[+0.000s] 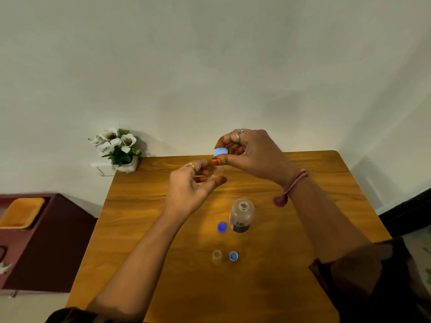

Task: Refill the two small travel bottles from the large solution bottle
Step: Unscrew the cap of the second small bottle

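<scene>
Above the far half of the wooden table [303,264] my left hand [191,187] grips a small clear travel bottle [217,171], mostly hidden by my fingers. My right hand [251,155] pinches that bottle's light blue cap [220,152] at the bottle's top. The large solution bottle [241,215] stands upright and uncapped mid-table, with its blue cap [221,227] lying to its left. Nearer to me the second small travel bottle [217,256] stands open, its blue cap [233,256] beside it on the right.
A white pot of artificial white flowers [119,148] sits at the table's far left corner against the wall. A dark red cabinet [53,241] with a yellow tray [19,213] stands left of the table.
</scene>
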A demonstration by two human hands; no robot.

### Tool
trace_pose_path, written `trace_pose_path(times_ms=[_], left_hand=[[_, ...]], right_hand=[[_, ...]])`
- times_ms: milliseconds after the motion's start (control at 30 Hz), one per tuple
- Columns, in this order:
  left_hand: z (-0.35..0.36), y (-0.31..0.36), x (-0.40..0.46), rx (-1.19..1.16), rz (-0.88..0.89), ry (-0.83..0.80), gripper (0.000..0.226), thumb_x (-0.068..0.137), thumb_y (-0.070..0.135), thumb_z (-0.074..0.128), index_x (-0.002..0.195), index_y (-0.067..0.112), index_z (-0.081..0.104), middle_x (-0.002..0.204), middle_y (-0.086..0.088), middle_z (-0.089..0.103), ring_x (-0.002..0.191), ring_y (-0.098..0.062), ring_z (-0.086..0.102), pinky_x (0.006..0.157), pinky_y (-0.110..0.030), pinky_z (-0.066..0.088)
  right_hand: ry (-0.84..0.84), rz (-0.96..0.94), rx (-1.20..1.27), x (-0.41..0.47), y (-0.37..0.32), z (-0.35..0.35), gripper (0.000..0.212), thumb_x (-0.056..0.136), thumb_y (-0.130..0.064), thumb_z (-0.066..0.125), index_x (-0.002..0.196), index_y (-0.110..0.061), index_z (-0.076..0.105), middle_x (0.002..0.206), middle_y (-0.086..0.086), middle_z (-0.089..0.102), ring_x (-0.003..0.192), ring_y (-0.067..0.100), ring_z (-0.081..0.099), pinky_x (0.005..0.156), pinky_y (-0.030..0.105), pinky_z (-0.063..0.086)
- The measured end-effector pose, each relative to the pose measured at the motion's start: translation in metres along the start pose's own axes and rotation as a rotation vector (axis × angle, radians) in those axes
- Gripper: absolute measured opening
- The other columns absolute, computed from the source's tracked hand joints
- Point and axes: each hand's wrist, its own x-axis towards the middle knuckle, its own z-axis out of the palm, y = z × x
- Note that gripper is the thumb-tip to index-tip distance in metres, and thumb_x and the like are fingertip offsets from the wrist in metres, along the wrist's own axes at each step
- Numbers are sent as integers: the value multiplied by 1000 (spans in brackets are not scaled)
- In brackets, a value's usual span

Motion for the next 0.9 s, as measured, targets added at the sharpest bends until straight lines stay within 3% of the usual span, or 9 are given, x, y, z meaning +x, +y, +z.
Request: trace_pose_path(times_ms=[100, 233, 400, 467, 567, 667, 767, 833, 900], left_hand=[[-14, -7, -9, -59, -10, -19, 40, 75, 24, 79, 112, 16, 66, 94, 6, 68, 91, -11, 67, 82, -35, 57], [-23, -15, -17, -98, -19, -87, 39, 77, 19, 76, 114, 14, 66, 102, 0, 71, 98, -11, 66, 89, -36, 56], [-17, -7, -23, -22, 10, -94, 43, 77, 20, 77, 117, 13, 64, 102, 4, 65, 96, -8, 61, 82, -16, 51], [-11, -2, -24, -4, 3, -77, 41, 76, 22, 77, 114, 13, 66, 99, 1, 65, 95, -11, 62, 81, -19, 52], [-2, 2, -24, -5, -23, -77, 40, 77, 22, 77, 114, 13, 65, 104, -1, 67, 96, -9, 61, 80, -16, 50], [4, 7, -26, -30, -48, -85, 40, 77, 23, 76, 115, 14, 65, 103, 4, 67, 94, -5, 59, 79, -13, 47], [13, 13, -27, -46, -83, -82, 41, 77, 22, 76, 116, 16, 64, 98, 8, 63, 93, -5, 58, 79, -14, 48], [18, 14, -28, -43, -88, -76, 42, 77, 22, 77, 116, 16, 64, 99, 9, 63, 95, -5, 58, 79, -14, 47], [25, 16, -31, -50, -85, -64, 41, 76, 22, 77, 115, 15, 64, 99, 8, 64, 95, -5, 59, 79, -15, 48]], right_hand=[[-50, -59, -28, 0, -16, 10, 27, 78, -17, 74, 103, -9, 69, 93, 4, 68, 75, 7, 60, 69, 8, 47], [-183, -96, -111, -3, -34, 8, 32, 82, -18, 70, 113, -16, 65, 105, 1, 68, 86, 14, 63, 79, 22, 53], [-332, 93, -316, -7, -53, -5, 72, 76, -39, 73, 137, -28, 38, 123, -4, 54, 91, 11, 59, 79, 22, 49], [-270, 120, -507, -9, -56, -3, 56, 80, -46, 66, 126, -19, 52, 114, 3, 62, 86, 13, 57, 76, 23, 47], [-332, 25, -553, -12, -56, -2, 32, 85, -34, 64, 112, -17, 63, 105, 3, 64, 88, 15, 58, 74, 21, 44], [-421, 51, -437, -16, -55, -14, 49, 79, -32, 72, 125, -27, 55, 116, -1, 60, 102, 15, 56, 85, 27, 47], [-315, 73, -582, -19, -47, -16, 41, 83, -42, 65, 116, -19, 60, 110, 4, 65, 89, 16, 59, 76, 26, 48], [-337, 28, -585, -21, -43, -18, 32, 84, -34, 66, 111, -18, 64, 104, 0, 66, 81, 12, 55, 71, 23, 44], [-378, 32, -517, -25, -42, -25, 41, 80, -32, 70, 118, -22, 61, 104, -5, 62, 84, 9, 52, 73, 22, 43]])
